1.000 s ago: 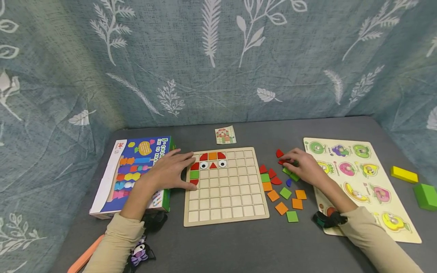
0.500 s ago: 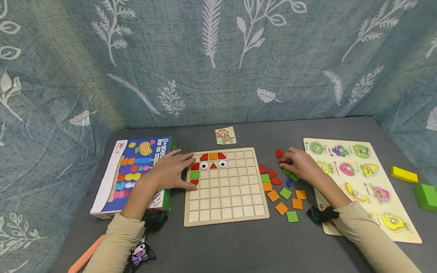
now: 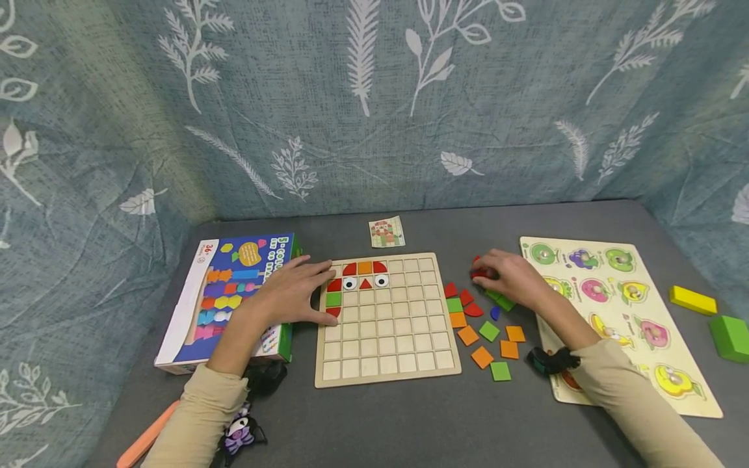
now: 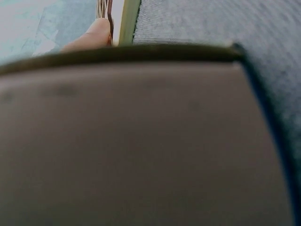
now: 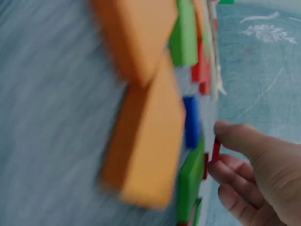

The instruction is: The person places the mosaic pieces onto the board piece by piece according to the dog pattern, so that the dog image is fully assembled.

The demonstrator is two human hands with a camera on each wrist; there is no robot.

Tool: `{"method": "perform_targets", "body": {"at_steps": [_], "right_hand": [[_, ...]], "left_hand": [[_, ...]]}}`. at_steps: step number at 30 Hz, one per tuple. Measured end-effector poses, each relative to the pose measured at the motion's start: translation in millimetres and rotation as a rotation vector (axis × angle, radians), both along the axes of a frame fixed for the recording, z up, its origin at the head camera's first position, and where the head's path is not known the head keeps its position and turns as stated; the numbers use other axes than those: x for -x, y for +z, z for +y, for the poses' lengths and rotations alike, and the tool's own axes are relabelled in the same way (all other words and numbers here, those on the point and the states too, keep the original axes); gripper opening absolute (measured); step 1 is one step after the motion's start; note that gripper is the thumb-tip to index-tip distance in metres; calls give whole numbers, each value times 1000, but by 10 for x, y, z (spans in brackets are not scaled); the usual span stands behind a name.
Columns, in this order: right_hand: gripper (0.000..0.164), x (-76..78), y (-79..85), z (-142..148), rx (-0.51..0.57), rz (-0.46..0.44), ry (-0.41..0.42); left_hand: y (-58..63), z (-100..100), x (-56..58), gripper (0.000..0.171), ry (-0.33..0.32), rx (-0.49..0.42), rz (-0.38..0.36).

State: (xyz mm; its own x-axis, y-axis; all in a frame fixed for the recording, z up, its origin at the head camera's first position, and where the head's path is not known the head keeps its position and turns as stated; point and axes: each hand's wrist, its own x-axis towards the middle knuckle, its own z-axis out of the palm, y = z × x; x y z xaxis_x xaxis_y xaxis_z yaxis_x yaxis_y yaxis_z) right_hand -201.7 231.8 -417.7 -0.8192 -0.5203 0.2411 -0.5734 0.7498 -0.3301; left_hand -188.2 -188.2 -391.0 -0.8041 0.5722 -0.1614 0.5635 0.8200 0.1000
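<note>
My left hand (image 3: 289,292) rests with fingers and thumb spread along the left side of the wooden grid board (image 3: 386,379). Its thumb also shows at the top of the left wrist view. Red, green and orange tiles, two round eye tiles and a red triangle (image 3: 365,284) lie in the board's upper left cells. Right of the board, my right hand (image 3: 515,276) pinches a small red tile (image 5: 216,149) between thumb and fingers; its exact shape is hidden. Close under that hand are green tiles (image 3: 502,300) and a blue piece (image 3: 495,312).
Loose orange tiles (image 3: 482,357) and red pieces (image 3: 473,310) lie right of the board. A picture card (image 3: 386,232) is behind it. A toy box (image 3: 199,312) stands left; a fruit puzzle board (image 3: 638,338), yellow block (image 3: 693,299) and green block (image 3: 730,337) are right.
My right hand has shifted slightly away from me and to the left, now partly covering the farther red piece. A red tile is in its pinch. The left hand has stayed in place.
</note>
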Motion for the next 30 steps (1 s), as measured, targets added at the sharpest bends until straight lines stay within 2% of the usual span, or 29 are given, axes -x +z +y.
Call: {"method": "perform_targets", "body": {"at_steps": [4,10,14,18,21,24,30], "right_hand": [[12,-34,58,-196,115,-25,55],[13,-112,78,-673,238,-93,163],[15,-141,53,-982,279,-136,178],[16,-149,38,-1206,325,-230,174],[16,-144,25,-1310,337,-279,160],[16,-137,-2,-1375,319,-290,157],[16,-140,-57,-1460,269,-243,211]], "left_hand": [[-5,-12,-7,99,2,-1,2],[-2,-10,-9,98,-5,-14,18],[-4,-2,-9,98,-7,-19,20],[-8,-1,-8,97,-7,-20,19],[-12,1,-6,97,-4,-20,12],[-13,3,-5,96,-1,-14,10],[-11,0,-4,97,8,3,7]]}}
